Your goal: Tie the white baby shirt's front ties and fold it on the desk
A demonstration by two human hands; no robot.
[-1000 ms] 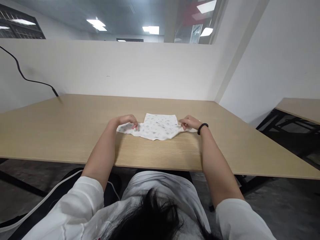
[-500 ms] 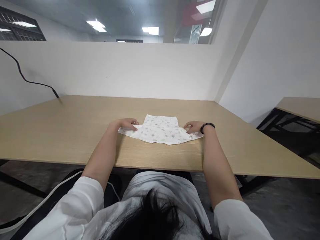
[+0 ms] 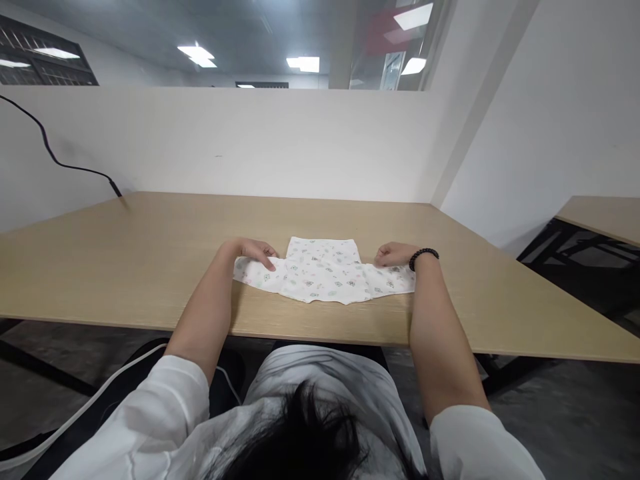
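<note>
A small white baby shirt (image 3: 325, 270) with a scattered print lies spread on the wooden table (image 3: 150, 267). Its sleeves point left and right, and the neckline side faces me. My left hand (image 3: 255, 251) rests at the upper edge of the left sleeve (image 3: 257, 275), thumb stretched over the cloth and apart from the fingers. At the upper edge of the right sleeve (image 3: 390, 281), my right hand (image 3: 393, 255) has its fingers curled closed against the fabric; the fingertips are hidden. A black bead bracelet (image 3: 424, 257) circles my right wrist.
A white partition wall (image 3: 280, 143) with glass above borders the table's far edge. On the left, a black cable (image 3: 80, 169) runs down to the table. Another table (image 3: 605, 217) stands at the right. The near table edge runs just in front of my body.
The shirt has shifted slightly toward me, and its right sleeve reaches further right. My right hand has moved a little right and its fingers have curled in. My left hand has barely moved.
</note>
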